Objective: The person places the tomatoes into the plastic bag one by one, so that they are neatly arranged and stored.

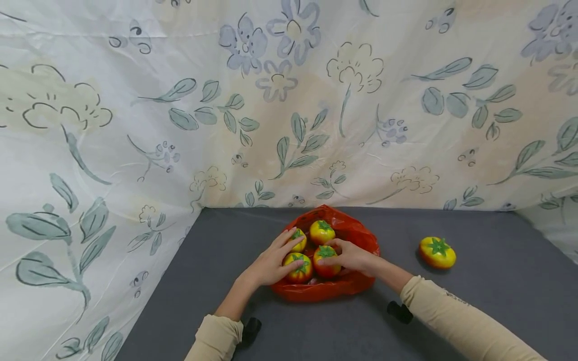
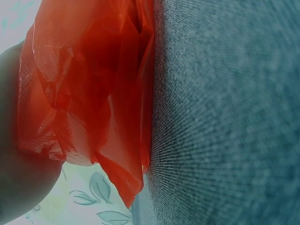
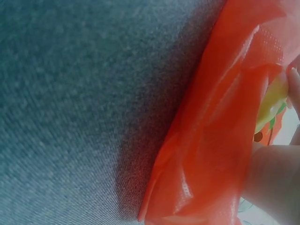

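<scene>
A red plastic bag (image 1: 316,293) lies wide open on the dark table, with several yellow-red fruits in it, each with a green leafy top like a tomato or persimmon. My left hand (image 1: 271,260) rests with fingers extended over the left pair, a rear fruit (image 1: 298,244) and a front fruit (image 1: 295,273). Reaching in from the right, my right hand (image 1: 354,258) holds the front right fruit (image 1: 322,268) between thumb and fingers. Behind it sits another fruit (image 1: 322,231), untouched. The bag's side (image 2: 93,84) hides the left fingertips in the left wrist view; yellow fruit (image 3: 274,101) shows past the bag in the right one.
One more yellow-red fruit (image 1: 438,253) lies on the grey tabletop (image 1: 478,306), right of the bag. A floral cloth (image 1: 289,125) hangs along the back and left sides of the table.
</scene>
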{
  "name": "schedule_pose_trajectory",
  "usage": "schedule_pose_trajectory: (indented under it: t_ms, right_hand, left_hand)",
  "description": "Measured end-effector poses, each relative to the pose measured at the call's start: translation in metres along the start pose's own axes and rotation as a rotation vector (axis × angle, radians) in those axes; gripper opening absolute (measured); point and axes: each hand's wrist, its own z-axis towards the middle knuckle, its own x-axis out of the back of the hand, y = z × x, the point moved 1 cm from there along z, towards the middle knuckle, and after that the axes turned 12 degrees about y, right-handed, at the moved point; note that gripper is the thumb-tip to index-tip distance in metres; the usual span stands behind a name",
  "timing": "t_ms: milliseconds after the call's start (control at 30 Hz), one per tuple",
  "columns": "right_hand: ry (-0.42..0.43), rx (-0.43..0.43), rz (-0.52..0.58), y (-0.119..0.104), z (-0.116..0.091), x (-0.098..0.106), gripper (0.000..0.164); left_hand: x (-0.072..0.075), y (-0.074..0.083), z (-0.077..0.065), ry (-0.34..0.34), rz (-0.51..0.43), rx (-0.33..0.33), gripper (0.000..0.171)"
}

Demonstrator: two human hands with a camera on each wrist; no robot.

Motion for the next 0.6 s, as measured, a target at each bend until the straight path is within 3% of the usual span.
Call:
schedule_pose_trajectory:
  t_ms: [267,600]
  right_hand:
    - [0.012,0.018,-0.069,0.0,-0.001,0.002,0.074]
    - [-0.004,-0.032,-0.005,-0.007,-0.005,0.022,0.074]
  left_hand:
    - [-0.002,-0.003,0.0,-0.005,0.013,0.013,0.062]
    - [0.0,0.0,0.0,0.002,0.001,0.017,0.061]
